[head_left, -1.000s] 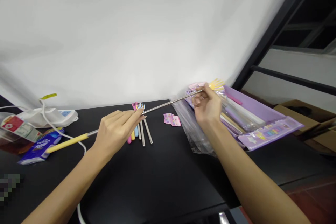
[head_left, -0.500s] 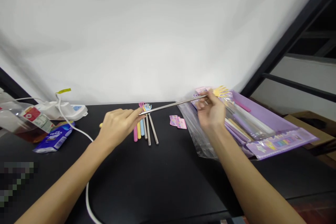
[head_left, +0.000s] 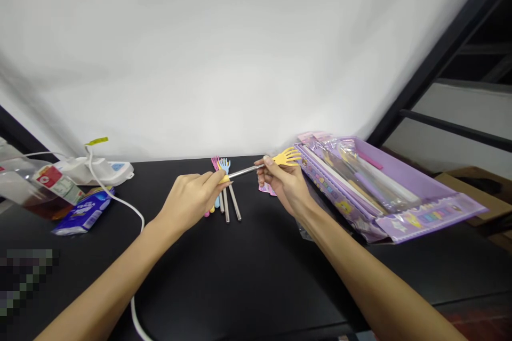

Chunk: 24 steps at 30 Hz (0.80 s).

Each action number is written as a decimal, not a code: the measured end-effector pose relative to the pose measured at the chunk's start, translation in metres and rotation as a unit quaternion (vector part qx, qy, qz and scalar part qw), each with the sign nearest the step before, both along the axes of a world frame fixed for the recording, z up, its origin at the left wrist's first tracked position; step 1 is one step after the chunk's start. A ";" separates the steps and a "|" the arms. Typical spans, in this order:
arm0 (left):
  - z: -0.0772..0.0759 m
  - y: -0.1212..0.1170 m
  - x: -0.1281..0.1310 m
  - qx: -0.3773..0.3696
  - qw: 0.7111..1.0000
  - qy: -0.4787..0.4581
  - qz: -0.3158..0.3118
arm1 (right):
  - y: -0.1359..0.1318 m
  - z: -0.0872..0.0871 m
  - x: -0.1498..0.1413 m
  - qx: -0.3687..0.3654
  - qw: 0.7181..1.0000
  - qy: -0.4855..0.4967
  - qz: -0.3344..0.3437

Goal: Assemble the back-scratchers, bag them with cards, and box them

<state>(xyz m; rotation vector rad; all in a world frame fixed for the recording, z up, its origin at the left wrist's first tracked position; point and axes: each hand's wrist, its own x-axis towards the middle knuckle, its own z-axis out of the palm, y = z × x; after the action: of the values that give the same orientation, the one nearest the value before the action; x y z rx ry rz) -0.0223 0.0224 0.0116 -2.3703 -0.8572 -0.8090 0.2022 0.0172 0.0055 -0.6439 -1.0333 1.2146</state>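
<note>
Both my hands hold one yellow telescopic back scratcher [head_left: 256, 166] above the black table [head_left: 248, 272]. My left hand [head_left: 192, 200] is closed around its yellow handle end. My right hand [head_left: 282, 181] pinches the metal rod just behind the yellow claw-shaped head. The rod between the hands is short. Under my left hand several more scratchers [head_left: 226, 192] with pink, blue and yellow handles lie side by side on the table.
A purple display box [head_left: 404, 197] of packaged scratchers in clear plastic lies at the right. Small pink cards [head_left: 264, 188] peek out behind my right hand. At the left are a white power strip [head_left: 94, 170] with its cable, a blue packet [head_left: 82, 216] and a bottle [head_left: 32, 192].
The long extended rod has been pushed together and is now short. My right hand moved left from the purple box toward my left hand, bringing the yellow claw with it.
</note>
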 end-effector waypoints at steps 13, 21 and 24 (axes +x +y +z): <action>-0.001 -0.008 0.006 -0.035 0.999 -0.027 0.007 | -0.008 0.001 -0.011 -0.006 0.999 -0.005 0.031; 0.003 -0.012 0.007 -0.210 0.976 -0.055 0.001 | -0.010 0.000 -0.018 0.002 0.998 -0.027 0.057; 0.004 -0.004 -0.004 -0.190 0.981 -0.041 0.014 | -0.002 0.006 -0.004 0.001 1.000 -0.016 -0.017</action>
<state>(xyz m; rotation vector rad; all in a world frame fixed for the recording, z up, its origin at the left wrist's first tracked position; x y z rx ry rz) -0.0266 0.0189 0.0156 -2.6573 -1.1654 -0.7925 0.1980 0.0153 0.0116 -0.6790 -1.0459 1.1759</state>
